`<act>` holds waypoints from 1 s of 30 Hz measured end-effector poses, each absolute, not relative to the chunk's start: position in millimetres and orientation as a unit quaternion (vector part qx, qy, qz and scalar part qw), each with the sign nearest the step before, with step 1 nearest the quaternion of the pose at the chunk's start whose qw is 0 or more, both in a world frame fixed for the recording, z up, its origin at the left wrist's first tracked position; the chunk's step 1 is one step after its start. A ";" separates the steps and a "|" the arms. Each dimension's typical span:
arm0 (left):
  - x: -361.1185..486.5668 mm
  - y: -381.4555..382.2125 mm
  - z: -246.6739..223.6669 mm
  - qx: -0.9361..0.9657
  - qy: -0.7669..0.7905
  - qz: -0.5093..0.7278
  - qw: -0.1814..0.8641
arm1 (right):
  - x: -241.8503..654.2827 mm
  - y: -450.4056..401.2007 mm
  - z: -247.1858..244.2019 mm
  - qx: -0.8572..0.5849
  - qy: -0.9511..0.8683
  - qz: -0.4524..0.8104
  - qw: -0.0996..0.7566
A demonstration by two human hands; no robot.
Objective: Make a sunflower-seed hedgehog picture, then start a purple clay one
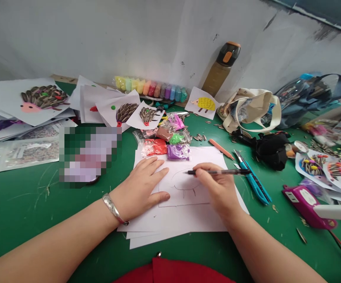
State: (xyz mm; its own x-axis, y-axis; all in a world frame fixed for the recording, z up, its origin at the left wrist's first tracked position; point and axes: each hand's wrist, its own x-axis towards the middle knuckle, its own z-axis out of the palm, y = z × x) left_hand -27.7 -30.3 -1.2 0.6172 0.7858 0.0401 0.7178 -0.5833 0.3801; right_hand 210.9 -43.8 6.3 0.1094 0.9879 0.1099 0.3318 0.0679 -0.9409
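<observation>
My left hand (142, 186) lies flat with fingers spread on the left side of a stack of white paper (185, 218). In my right hand (217, 188) a black pen (223, 172) is pinched, its tip pointing left at the sheet. Under the tip shows a thin line drawing (185, 188) of a rounded body with short legs, inside a ruled frame. Just beyond my left fingertips sit a red clay packet (154, 147) and a purple clay packet (178, 152), at the paper's top edge. A blue utility knife (254, 182) rests right of my right hand.
Seed-covered hedgehog pictures (42, 98) are piled at the back left. A row of coloured clay (153, 89) lies along the wall. Farther right are a bottle (217, 74), a cream bag (250, 106), a black pouch (272, 151) and a magenta glue gun (308, 206).
</observation>
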 end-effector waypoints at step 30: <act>-31.3 -29.5 9.0 0.895 0.417 0.035 0.152 | 288.7 -7.8 1.8 -0.547 -0.798 -0.004 0.254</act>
State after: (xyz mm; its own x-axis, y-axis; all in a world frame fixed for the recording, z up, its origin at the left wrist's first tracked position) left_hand -31.3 -29.5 9.0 0.6491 0.7580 -0.0645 0.7366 -0.6050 0.3023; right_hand 288.7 -7.8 1.8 -0.2738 0.8703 0.4094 0.8743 0.4026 -0.2711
